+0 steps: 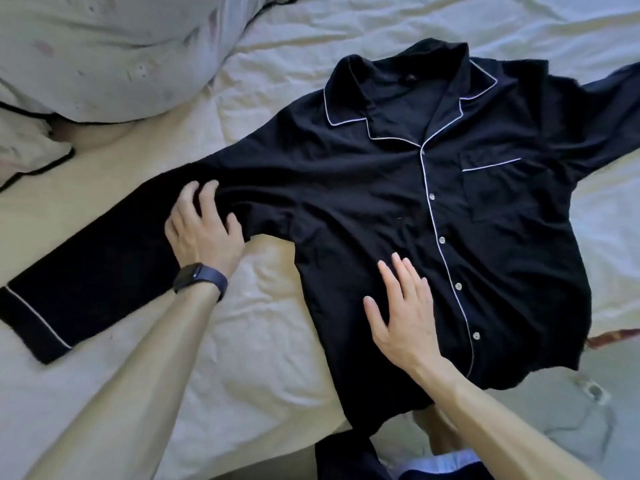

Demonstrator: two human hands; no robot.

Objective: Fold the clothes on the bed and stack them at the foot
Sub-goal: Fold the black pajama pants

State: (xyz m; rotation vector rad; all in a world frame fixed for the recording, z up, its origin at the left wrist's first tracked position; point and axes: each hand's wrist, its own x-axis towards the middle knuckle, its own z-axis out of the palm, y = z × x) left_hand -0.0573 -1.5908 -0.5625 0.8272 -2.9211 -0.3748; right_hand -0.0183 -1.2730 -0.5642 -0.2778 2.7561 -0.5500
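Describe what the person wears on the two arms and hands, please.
No sleeves show on either arm. The left hand has a watch on its wrist, with a rectangular black face and a dark blue band. The right hand wears nothing: no ring, watch or glove shows.

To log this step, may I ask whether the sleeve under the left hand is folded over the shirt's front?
No, the sleeve lies stretched out on the sheet, away from the shirt front.
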